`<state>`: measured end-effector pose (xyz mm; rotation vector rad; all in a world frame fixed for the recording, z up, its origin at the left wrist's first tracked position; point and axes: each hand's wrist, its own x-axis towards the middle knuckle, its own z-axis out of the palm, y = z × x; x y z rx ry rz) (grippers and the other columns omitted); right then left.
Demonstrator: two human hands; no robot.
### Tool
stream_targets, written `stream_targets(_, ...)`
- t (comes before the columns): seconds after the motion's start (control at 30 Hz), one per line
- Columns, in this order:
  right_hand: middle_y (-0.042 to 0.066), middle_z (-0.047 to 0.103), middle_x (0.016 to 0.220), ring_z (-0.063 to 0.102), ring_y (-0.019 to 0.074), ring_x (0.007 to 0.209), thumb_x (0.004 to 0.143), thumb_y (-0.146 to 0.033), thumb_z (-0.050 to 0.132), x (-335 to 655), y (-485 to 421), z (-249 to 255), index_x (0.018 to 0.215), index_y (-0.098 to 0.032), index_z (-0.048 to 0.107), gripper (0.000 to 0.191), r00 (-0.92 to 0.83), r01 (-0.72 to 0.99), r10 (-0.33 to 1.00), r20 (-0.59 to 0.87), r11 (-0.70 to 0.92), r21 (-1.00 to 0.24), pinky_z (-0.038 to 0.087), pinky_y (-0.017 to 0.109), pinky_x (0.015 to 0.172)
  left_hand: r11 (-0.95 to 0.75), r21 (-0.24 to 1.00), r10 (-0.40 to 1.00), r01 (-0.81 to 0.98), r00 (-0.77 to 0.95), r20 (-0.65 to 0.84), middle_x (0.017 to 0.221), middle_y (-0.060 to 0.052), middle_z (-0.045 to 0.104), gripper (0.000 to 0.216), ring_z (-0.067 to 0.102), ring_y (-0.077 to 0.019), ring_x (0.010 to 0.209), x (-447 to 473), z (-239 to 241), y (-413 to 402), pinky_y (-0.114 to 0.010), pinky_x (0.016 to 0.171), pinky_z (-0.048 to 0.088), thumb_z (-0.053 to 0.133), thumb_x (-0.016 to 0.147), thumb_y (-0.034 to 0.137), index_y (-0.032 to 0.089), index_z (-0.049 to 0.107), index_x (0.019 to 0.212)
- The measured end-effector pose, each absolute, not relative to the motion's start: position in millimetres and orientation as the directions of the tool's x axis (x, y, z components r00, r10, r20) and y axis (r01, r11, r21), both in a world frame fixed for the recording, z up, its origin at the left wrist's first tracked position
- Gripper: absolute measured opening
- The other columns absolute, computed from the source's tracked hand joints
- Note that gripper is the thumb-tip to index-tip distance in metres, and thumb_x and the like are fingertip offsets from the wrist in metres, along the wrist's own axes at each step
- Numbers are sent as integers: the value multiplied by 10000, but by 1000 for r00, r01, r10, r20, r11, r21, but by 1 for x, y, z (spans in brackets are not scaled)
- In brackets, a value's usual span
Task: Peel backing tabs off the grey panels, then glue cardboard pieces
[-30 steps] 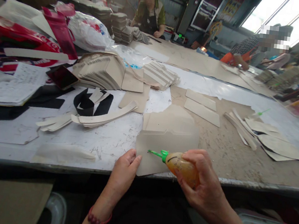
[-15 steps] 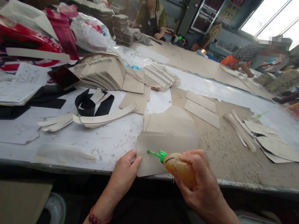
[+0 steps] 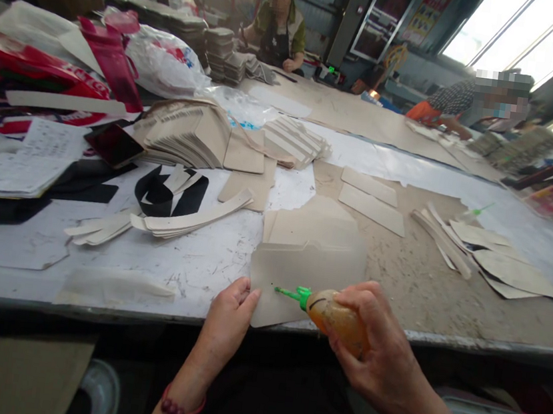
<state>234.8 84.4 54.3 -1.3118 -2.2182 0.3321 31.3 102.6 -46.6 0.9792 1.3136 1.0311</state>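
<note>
My right hand is wrapped around a squeeze bottle of amber liquid. Its green nozzle points left, tip just over a beige sheet piece. A small dark spot shows on the sheet near the tip. My left hand pinches the sheet's left edge between thumb and fingers, close to the table's front edge. The sheet has a stepped flap or seam across it, and more beige material lies at its far side.
Curved beige strips and a black band lie to the left. Beyond them are a stack of beige pieces, a phone and a notebook. Flat pieces lie right. Two people work across the table.
The bottle has shifted slightly right, and its nozzle tip has moved off the dark spot on the sheet. My left hand stays on the sheet's edge.
</note>
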Motion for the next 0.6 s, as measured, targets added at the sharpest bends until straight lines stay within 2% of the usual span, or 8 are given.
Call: stream_targets(0.6, 51, 497, 928, 497, 207, 861, 711, -38, 544, 224, 89, 48, 1031, -248, 449, 394, -386, 745, 845, 371, 522, -416, 482, 327, 710, 277, 960, 961, -50, 6, -277, 703, -29, 657, 237, 599, -204, 696, 31, -47, 103, -287, 619, 474, 568, 750, 429, 204, 625, 797)
